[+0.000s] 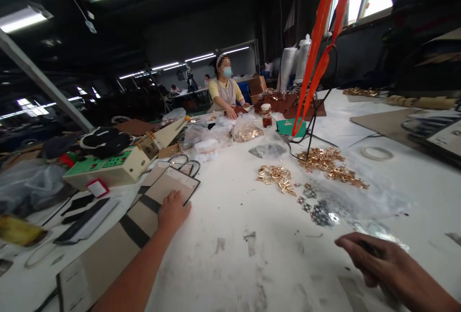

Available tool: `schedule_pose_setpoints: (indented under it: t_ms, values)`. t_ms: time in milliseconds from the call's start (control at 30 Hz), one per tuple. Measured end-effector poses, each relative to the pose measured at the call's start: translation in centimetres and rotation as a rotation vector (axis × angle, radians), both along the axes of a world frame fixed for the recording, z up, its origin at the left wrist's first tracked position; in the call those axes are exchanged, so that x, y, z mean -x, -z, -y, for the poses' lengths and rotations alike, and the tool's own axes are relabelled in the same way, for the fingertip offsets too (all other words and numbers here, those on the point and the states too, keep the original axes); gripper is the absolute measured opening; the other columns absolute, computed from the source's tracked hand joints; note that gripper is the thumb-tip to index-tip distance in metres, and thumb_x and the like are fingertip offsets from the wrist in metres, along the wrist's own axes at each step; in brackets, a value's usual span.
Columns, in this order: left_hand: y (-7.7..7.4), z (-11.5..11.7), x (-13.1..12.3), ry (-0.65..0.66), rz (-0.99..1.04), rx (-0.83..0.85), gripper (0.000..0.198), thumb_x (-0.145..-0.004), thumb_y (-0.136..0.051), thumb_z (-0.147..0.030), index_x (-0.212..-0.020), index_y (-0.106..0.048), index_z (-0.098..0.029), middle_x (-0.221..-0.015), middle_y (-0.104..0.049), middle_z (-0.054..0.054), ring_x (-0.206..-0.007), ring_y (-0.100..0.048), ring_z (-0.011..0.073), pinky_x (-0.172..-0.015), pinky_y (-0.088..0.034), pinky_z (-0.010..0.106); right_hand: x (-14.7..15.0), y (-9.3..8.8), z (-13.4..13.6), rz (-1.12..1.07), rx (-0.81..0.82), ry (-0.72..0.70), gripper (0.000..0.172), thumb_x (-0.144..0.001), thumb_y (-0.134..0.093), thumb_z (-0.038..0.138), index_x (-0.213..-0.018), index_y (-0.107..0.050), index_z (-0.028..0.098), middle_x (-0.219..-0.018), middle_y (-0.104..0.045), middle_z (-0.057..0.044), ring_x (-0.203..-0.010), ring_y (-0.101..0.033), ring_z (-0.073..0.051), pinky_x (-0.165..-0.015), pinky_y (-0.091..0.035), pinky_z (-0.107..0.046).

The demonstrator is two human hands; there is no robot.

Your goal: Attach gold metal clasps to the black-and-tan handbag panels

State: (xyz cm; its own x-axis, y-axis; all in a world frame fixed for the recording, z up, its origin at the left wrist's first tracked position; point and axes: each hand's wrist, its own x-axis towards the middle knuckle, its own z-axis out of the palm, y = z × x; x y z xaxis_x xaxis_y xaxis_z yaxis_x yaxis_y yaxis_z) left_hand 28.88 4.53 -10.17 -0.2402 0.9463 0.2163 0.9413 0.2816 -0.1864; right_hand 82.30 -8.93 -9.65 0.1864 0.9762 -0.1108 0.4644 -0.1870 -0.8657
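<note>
My left hand [173, 211] rests on the far part of a beige bag panel [154, 192] with dark cross strips. Its fingers are bent together over the surface, and the thumb is by the right edge. Dark looped handles [194, 169] stick out beyond the panel's far end. At lower right, my right hand [378, 261] hovers over the white table with curled fingers around something dark, too hidden to name. Small square metal plates [321, 213] lie just beyond it. Farther off are piles of gold-coloured metal fittings [275, 177].
A machine with a green control panel [108, 165] stands at left. Orange straps [313, 57] and a black cord hang above the table [223, 273]. A tape roll [377, 153] lies at right, plastic bags [207, 137] and a jar [266, 115] farther back. A masked person [226, 93] works opposite.
</note>
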Motion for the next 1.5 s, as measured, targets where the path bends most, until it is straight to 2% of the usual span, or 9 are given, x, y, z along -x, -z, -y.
schedule_pose_setpoints:
  t_ms: [200,400,600,800,867,1000,1233,1367,1500]
  values:
    - [-0.8,-3.1,1.8,0.051,-0.071,0.177,0.046,-0.097,-0.048,-0.031,-0.133,-0.06,-0.006,-0.126,-0.069,0.024,-0.107,-0.07,0.0386,-0.091,-0.053,0.049,0.0,1.0,-0.5,-0.044,0.18,-0.132,0.058,-0.082,-0.064,0.081,-0.091,-0.079,0.025,-0.066,-0.06,-0.003,-0.059,-0.055,-0.02,-0.053,-0.047,-0.03]
    - [-1.7,-2.9,3.1,0.091,-0.129,0.23,0.025,-0.103,-0.058,-0.031,-0.115,-0.07,-0.013,-0.109,-0.075,0.011,-0.1,-0.073,0.0252,-0.093,-0.056,0.045,1.7,1.4,-0.8,0.079,0.144,-0.315,0.051,-0.09,-0.061,0.074,-0.095,-0.078,0.026,-0.082,-0.071,-0.002,-0.071,-0.062,-0.02,-0.063,-0.049,-0.026]
    - [-8.0,-0.1,4.8,0.138,-0.196,0.043,0.045,-0.096,-0.043,-0.016,-0.133,-0.067,-0.008,-0.11,-0.076,0.024,-0.102,-0.074,0.04,-0.081,-0.055,0.048,3.7,3.8,1.1,0.202,0.01,-0.36,0.044,-0.087,-0.066,0.069,-0.086,-0.08,0.028,-0.082,-0.077,-0.002,-0.074,-0.071,-0.023,-0.067,-0.054,-0.026]
    - [-13.4,6.8,3.8,0.201,-0.262,-0.144,0.057,-0.098,-0.043,-0.015,-0.154,-0.053,-0.015,-0.111,-0.078,0.017,-0.103,-0.074,0.0347,-0.079,-0.054,0.041,4.2,3.0,1.5,0.104,0.009,-0.301,0.056,-0.077,-0.069,0.079,-0.088,-0.083,0.026,-0.087,-0.08,-0.007,-0.073,-0.072,-0.028,-0.071,-0.058,-0.032]
    - [-12.8,10.2,1.1,0.32,-0.274,-0.222,0.053,-0.1,-0.045,-0.015,-0.151,-0.058,-0.019,-0.105,-0.079,0.012,-0.096,-0.075,0.0291,-0.077,-0.054,0.037,5.4,1.6,2.0,0.01,0.069,-0.285,0.069,-0.078,-0.065,0.084,-0.106,-0.083,0.023,-0.074,-0.075,-0.007,-0.063,-0.067,-0.025,-0.068,-0.056,-0.034]
    - [-9.1,17.0,-6.8,0.851,-0.212,-0.451,0.046,-0.098,-0.052,-0.008,-0.142,-0.062,-0.016,-0.097,-0.079,0.008,-0.081,-0.072,0.0206,-0.075,-0.056,0.032,9.9,-0.4,4.3,-0.37,0.209,-0.341,0.081,-0.09,-0.053,0.083,-0.13,-0.071,0.015,-0.048,-0.048,0.004,-0.052,-0.055,-0.019,-0.057,-0.047,-0.028]
    - [-3.8,24.7,-15.6,1.209,0.057,-0.419,0.042,-0.095,-0.055,-0.004,-0.136,-0.063,-0.009,-0.114,-0.08,0.012,-0.096,-0.074,0.0224,-0.087,-0.059,0.033,14.3,0.5,7.6,-0.875,0.31,-0.292,0.067,-0.086,-0.065,0.079,-0.099,-0.069,0.013,-0.061,-0.057,0.001,-0.047,-0.047,-0.01,-0.04,-0.032,-0.018]
    - [-2.7,25.8,-15.9,1.214,0.289,-0.352,0.047,-0.092,-0.061,-0.009,-0.139,-0.061,-0.018,-0.112,-0.08,0.008,-0.098,-0.075,0.0217,-0.091,-0.06,0.032,13.3,0.7,9.8,-0.886,0.353,-0.224,0.057,-0.078,-0.074,0.068,-0.092,-0.066,0.013,-0.066,-0.06,0.0,-0.043,-0.044,-0.007,-0.037,-0.029,-0.018]
    - [-4.1,21.8,-16.0,0.838,0.673,-0.103,0.046,-0.1,-0.058,-0.041,-0.144,-0.058,-0.026,-0.138,-0.07,0.009,-0.124,-0.068,0.0253,-0.103,-0.057,0.039,13.0,1.0,12.7,-0.82,0.359,-0.118,0.058,-0.073,-0.078,0.062,-0.103,-0.064,0.015,-0.069,-0.061,0.002,-0.046,-0.048,-0.008,-0.042,-0.034,-0.019]
